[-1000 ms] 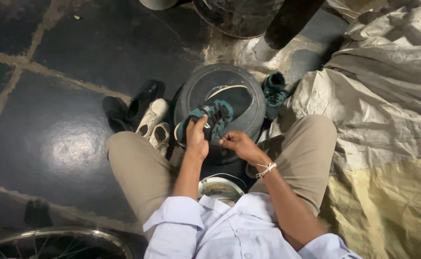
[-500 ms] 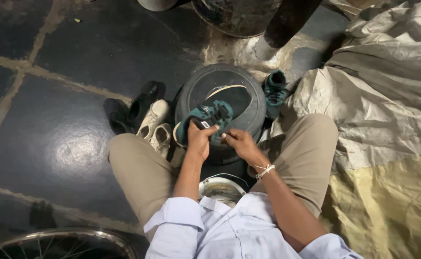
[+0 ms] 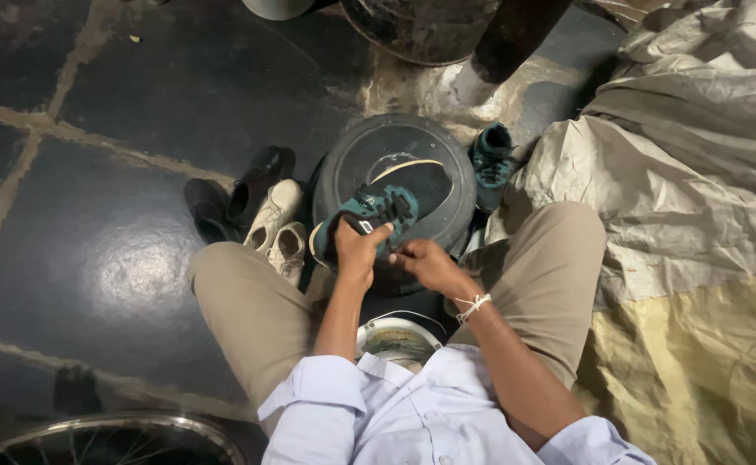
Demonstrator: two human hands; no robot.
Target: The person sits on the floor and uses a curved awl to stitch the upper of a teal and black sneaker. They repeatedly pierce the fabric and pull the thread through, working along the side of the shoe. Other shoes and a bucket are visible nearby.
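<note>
I sit on the floor with knees spread. My left hand (image 3: 358, 250) grips a teal sneaker (image 3: 376, 209) by its heel, holding it over a round black basin (image 3: 343, 164). My right hand (image 3: 419, 260) touches the sneaker's side just below the laces, fingers curled. A white string band circles my right wrist. The matching teal sneaker (image 3: 490, 159) stands on the floor right of the basin.
A pair of cream shoes (image 3: 281, 226) and a black pair (image 3: 232, 198) lie left of the basin. A white bowl (image 3: 398, 337) sits between my legs. Grey and yellow tarpaulin (image 3: 697, 232) covers the right. A bicycle wheel rim (image 3: 111, 435) shows bottom left; dark drum (image 3: 421, 26) at top.
My left hand has shifted its grip on the teal sneaker, lowering it slightly toward me. My right hand has moved closer under the shoe.
</note>
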